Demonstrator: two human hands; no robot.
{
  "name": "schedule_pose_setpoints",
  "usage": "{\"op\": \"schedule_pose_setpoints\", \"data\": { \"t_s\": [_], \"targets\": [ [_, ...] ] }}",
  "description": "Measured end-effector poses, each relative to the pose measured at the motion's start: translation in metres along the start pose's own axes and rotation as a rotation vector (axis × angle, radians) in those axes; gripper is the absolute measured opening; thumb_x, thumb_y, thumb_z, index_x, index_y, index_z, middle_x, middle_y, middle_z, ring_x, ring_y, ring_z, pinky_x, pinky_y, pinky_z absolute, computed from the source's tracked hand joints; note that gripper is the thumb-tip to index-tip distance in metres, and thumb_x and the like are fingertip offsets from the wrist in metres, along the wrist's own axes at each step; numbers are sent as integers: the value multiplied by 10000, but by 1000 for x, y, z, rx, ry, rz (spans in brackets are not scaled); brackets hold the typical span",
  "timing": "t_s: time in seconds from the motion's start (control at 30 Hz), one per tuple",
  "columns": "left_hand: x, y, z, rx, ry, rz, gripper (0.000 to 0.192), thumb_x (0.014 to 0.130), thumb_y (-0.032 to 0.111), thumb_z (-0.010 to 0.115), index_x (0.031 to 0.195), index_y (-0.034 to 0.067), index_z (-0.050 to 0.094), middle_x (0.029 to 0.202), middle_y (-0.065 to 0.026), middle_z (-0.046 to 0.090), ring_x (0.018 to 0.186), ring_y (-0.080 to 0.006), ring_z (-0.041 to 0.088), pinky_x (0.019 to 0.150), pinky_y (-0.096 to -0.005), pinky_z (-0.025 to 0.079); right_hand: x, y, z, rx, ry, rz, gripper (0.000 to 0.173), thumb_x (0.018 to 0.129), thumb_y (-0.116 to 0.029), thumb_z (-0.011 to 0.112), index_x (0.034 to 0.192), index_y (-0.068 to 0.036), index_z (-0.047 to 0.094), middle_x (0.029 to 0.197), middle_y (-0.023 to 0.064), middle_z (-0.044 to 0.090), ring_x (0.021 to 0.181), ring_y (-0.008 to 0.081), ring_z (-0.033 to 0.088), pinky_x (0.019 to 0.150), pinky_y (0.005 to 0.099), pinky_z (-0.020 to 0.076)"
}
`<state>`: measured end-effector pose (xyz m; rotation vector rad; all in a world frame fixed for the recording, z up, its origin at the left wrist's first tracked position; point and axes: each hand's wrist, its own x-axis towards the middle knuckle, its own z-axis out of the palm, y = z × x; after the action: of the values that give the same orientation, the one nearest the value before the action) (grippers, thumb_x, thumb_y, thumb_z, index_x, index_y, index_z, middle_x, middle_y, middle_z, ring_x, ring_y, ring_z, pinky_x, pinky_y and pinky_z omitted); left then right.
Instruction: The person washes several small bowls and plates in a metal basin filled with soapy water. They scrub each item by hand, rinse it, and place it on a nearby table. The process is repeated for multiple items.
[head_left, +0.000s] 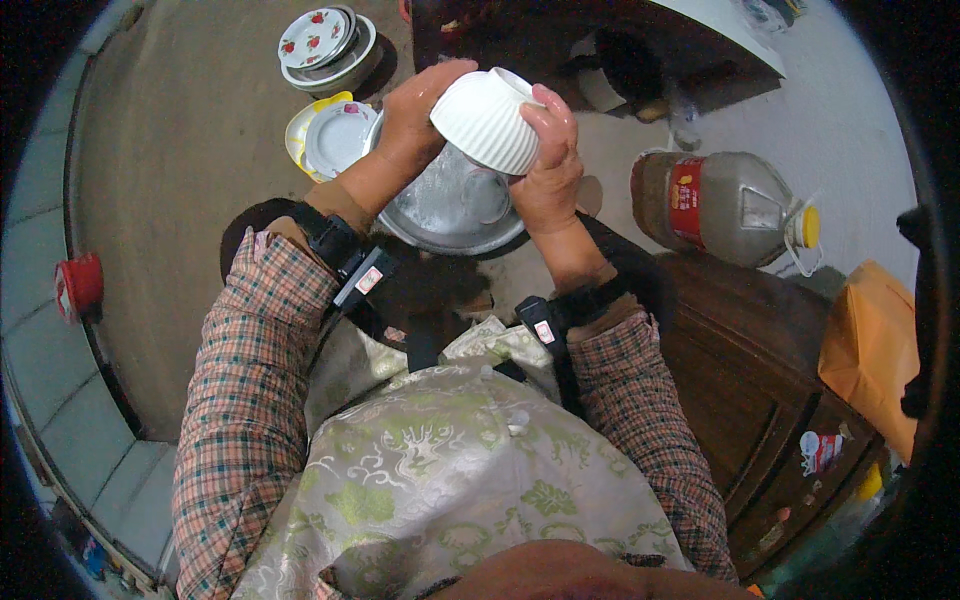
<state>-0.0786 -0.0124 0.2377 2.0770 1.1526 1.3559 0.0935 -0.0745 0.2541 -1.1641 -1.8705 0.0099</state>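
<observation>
A white ribbed bowl (487, 124) is tilted on its side between my two hands, its foot ring towards the upper right. My left hand (424, 101) grips it from the left, with the fingers partly hidden behind it. My right hand (551, 154) holds the other side, fingertips near the foot ring. Below the bowl stands a round metal basin (450, 217) whose inside looks wet. Just left of the basin, a white plate with a pink flower (337, 139) lies on a yellow-edged dish (298, 135).
Stacked dishes (311, 37) stand on the floor at the upper left. A large plastic oil bottle (739, 210) with a yellow cap is on the right, near a dark wooden cabinet (720, 375) and an orange bag (870, 352). A red container (79, 287) is at the far left.
</observation>
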Motion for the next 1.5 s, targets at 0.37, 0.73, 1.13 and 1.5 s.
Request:
{"op": "schedule_pose_setpoints", "data": {
  "t_s": [0.37,0.73,1.13,1.5],
  "targets": [
    [3,11,-6,-67,35,12,368,735,93,676,1093,96,592,1023,-118,638,942,-294,623,799,-325,497,3,-5,0,61,81,74,636,611,14,725,1115,-86,350,1259,204,433,1104,376,499,912,406,453],
    [3,12,-8,-64,10,10,384,735,67,660,1109,62,579,1081,-120,620,1002,-230,609,839,-301,477,6,-6,1,100,110,72,610,616,12,725,1096,-89,363,1229,228,455,1082,400,510,892,418,464],
    [10,8,-15,39,-68,135,337,754,76,618,1090,75,605,1049,-112,636,969,-255,620,818,-308,487,15,-12,-12,6,-82,124,767,601,-12,722,1264,-87,341,1245,181,453,1091,388,506,896,433,446],
    [11,8,-20,90,-121,-62,422,701,-33,574,1098,108,586,1085,-135,612,1016,-320,586,842,-361,480,5,-8,-3,-96,-180,417,643,705,-48,631,1283,-118,358,1051,212,599,941,409,585,809,469,464]
  ]
}}
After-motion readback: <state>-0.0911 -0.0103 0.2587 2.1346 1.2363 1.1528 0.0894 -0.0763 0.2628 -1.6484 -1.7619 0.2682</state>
